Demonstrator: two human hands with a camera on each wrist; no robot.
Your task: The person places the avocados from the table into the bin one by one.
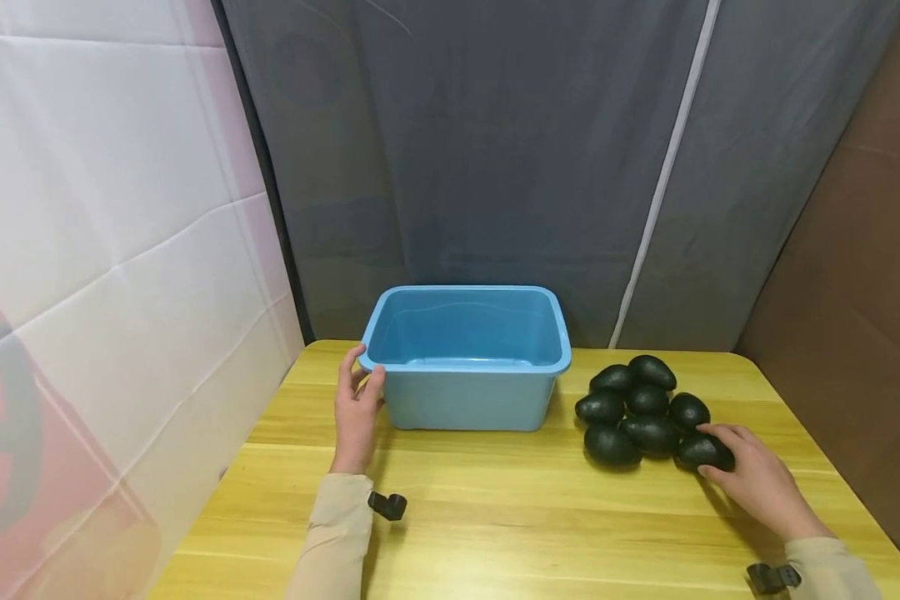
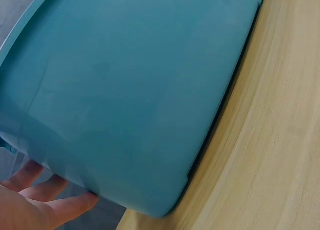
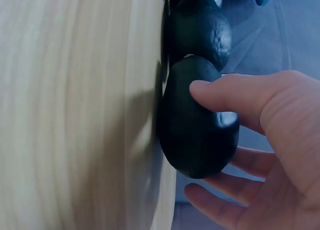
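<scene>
A yellow wooden surface (image 1: pixel 495 517) stands against a dark grey curtain (image 1: pixel 495 167) with a white seam. A white and pink sheet (image 1: pixel 105 250) hangs on the left, a brown board (image 1: pixel 862 292) on the right.

Wooden table before draped backdrops

Yellow wooden table (image 1: pixel 495 517) in light grain; grey curtain (image 1: pixel 495 150) behind; pale quilted sheet (image 1: pixel 105 250) left; brown panel (image 1: pixel 855 275) right.

Even, soft overhead light; faint shadows lie under the tub (image 1: pixel 467 400) and the avocados (image 1: pixel 645 412). Head view is sharp. Right wrist view shows blurred table (image 3: pixel 75 115) grain and a small highlight on the nearest avocado (image 3: pixel 197 135).
</scene>
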